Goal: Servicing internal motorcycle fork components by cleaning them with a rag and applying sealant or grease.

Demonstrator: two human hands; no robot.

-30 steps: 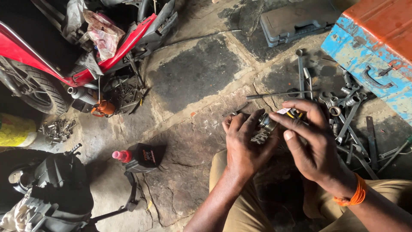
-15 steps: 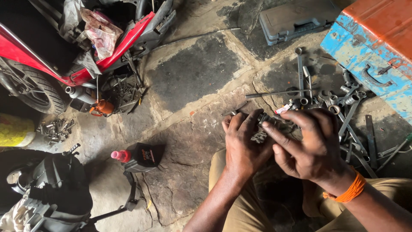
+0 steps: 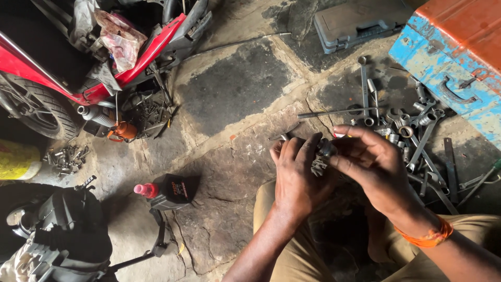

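Working a small metal part between both hands

Holding a small greasy metal part (image 3: 319, 159) above the stone floor (image 3: 229, 94), the left hand (image 3: 297, 177) cups it while the right hand (image 3: 373, 164) pinches its top; both grips are closed on it. How far the work has got is unclear. Spanners (image 3: 412, 133) lie scattered just beyond, near a blue toolbox (image 3: 443, 68).

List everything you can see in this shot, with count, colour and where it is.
Metal part: one, grey, held between both hands.
Spanners and sockets: many, grey, floor right of hands.
Toolbox: one, blue and orange, top right.
Tool case: one, grey, top centre.
Motorcycle: one, red, top left.
Bottle: one, black with red cap, floor lower left.
Bolts: a pile, grey, far left.
Left hand: centre.
Right hand: centre right, orange wristband.
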